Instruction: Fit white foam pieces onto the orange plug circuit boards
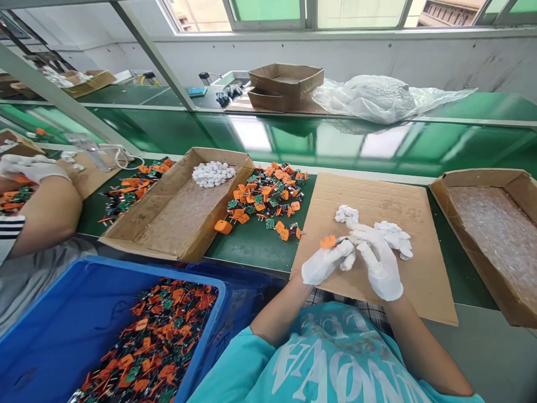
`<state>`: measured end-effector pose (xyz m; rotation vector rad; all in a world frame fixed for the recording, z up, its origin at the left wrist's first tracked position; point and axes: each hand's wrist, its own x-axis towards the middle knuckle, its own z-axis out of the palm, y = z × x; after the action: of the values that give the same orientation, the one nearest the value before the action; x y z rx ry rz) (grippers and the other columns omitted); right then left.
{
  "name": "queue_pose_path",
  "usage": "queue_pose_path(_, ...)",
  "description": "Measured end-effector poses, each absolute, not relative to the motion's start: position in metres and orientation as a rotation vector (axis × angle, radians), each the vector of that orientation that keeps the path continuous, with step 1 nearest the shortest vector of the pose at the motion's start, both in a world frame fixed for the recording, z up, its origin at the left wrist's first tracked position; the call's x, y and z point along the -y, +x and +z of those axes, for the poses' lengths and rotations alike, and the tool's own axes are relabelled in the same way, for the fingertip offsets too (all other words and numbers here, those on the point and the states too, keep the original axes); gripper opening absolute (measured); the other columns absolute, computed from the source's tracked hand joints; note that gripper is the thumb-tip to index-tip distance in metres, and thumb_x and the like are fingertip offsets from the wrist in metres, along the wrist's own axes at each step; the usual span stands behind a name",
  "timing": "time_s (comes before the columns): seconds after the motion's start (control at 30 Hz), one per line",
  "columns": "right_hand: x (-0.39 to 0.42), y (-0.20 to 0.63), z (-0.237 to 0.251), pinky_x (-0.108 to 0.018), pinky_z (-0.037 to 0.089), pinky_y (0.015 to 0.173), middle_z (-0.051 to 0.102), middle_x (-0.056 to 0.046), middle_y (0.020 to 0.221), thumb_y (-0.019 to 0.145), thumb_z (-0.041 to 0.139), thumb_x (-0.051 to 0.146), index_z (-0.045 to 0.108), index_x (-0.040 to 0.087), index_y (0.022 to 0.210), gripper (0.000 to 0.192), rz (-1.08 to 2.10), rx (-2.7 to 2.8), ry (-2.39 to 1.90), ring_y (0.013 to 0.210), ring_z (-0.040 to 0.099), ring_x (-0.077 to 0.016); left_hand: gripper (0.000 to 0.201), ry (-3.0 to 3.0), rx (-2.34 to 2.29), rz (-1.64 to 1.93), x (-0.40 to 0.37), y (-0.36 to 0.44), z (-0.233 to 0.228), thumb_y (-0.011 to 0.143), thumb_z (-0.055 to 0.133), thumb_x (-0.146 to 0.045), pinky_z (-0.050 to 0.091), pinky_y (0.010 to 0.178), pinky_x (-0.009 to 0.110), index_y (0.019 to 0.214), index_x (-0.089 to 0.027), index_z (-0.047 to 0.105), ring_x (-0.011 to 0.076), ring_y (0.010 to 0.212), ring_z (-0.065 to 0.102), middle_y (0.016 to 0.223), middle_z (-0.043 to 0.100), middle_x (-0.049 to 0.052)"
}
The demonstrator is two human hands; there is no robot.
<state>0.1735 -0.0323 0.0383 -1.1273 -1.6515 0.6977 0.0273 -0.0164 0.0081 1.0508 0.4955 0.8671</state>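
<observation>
Both of my hands wear white gloves and meet over a cardboard sheet [373, 193]. My left hand [325, 264] is closed on a small orange plastic part [328, 241], the same kind as the orange-and-green circuit board pieces piled nearby. My right hand [380, 266] comes in from the other side, thumb and fingers bent together at the part; whatever they pinch is hidden. Just beyond the hands lies a small white lump [347, 214], soft and putty-like. A larger white lump [394, 238] rests to the right of my right fingers.
Left of the sheet is a heap of circuit board pieces [268, 193]. A cardboard tray [168, 224] holds small white balls [213, 174]. Another tray [495, 224] stands right. A blue bin [100, 266] full of pieces sits lower left. A co-worker's arm [50, 207] is at far left.
</observation>
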Motion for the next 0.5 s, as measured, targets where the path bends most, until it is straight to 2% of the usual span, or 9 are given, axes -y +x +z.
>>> queue_pose_path(0.07,0.033,0.174,0.033,-0.046,0.048,0.106,0.06,-0.009,0.133,0.096,0.054,0.034,0.068,0.025,0.111,0.022,0.485,1.668,-1.118,0.121,0.06,-0.0252,0.053,1.053,-0.57,0.923,0.016,0.028,0.007,0.079,0.063,-0.065,0.042,0.065,0.027,0.094,-0.015,0.061,0.0119,0.065,0.049,0.074,0.059,0.003)
queue_pose_path(0.13,0.034,0.173,0.028,-0.046,0.047,0.107,0.053,-0.009,0.141,0.096,0.053,0.026,0.066,0.027,0.117,0.024,0.354,1.728,-1.082,0.128,0.056,-0.0254,0.064,1.072,-0.642,0.981,0.016,0.028,0.007,0.076,0.069,-0.063,0.046,0.072,0.028,0.118,-0.015,0.061,0.0146,0.074,0.055,0.089,0.066,0.005)
queue_pose_path(0.2,0.034,0.174,0.027,-0.047,0.045,0.11,0.05,-0.009,0.144,0.096,0.052,0.022,0.064,0.027,0.121,0.029,0.282,1.813,-1.03,0.135,0.049,-0.0274,0.068,1.112,-0.699,1.019,0.017,0.027,0.007,0.075,0.07,-0.063,0.048,0.078,0.029,0.123,-0.016,0.06,0.0167,0.081,0.058,0.097,0.068,0.008)
queue_pose_path(0.23,0.034,0.175,0.028,-0.048,0.043,0.111,0.051,-0.009,0.144,0.095,0.052,0.021,0.063,0.027,0.123,0.03,0.258,1.862,-1.008,0.138,0.047,-0.0284,0.064,1.138,-0.718,1.017,0.017,0.025,0.007,0.075,0.068,-0.065,0.049,0.078,0.03,0.116,-0.016,0.064,0.0169,0.079,0.059,0.094,0.068,0.008)
queue_pose_path(0.3,0.034,0.179,0.031,-0.049,0.043,0.11,0.053,-0.01,0.142,0.094,0.055,0.023,0.06,0.026,0.126,0.033,0.248,1.966,-0.998,0.138,0.047,-0.0292,0.056,1.184,-0.761,0.966,0.017,0.023,0.007,0.077,0.062,-0.07,0.048,0.07,0.028,0.088,-0.015,0.067,0.0154,0.068,0.057,0.076,0.066,0.006)
queue_pose_path(0.37,0.033,0.182,0.036,-0.046,0.047,0.106,0.059,-0.01,0.136,0.091,0.061,0.028,0.054,0.026,0.134,0.044,0.286,2.075,-1.027,0.13,0.054,-0.0279,0.063,1.205,-0.817,0.881,0.015,0.021,0.006,0.078,0.055,-0.077,0.044,0.058,0.026,0.063,-0.016,0.057,0.0122,0.054,0.051,0.055,0.056,0.003)
queue_pose_path(0.43,0.028,0.184,0.04,-0.042,0.052,0.096,0.068,-0.009,0.122,0.09,0.064,0.031,0.053,0.025,0.135,0.047,0.324,2.19,-1.048,0.113,0.064,-0.0254,0.072,1.191,-0.864,0.801,0.012,0.02,0.004,0.074,0.048,-0.086,0.037,0.049,0.025,0.054,-0.017,0.05,0.0099,0.044,0.044,0.044,0.047,0.0)
queue_pose_path(0.5,0.014,0.185,0.046,-0.037,0.053,0.084,0.072,-0.006,0.101,0.09,0.062,0.031,0.062,0.024,0.124,0.034,0.331,2.307,-1.072,0.093,0.068,-0.022,0.079,1.148,-0.884,0.761,0.008,0.02,0.001,0.071,0.036,-0.093,0.032,0.044,0.024,0.053,-0.017,0.05,0.0093,0.039,0.041,0.041,0.045,0.001)
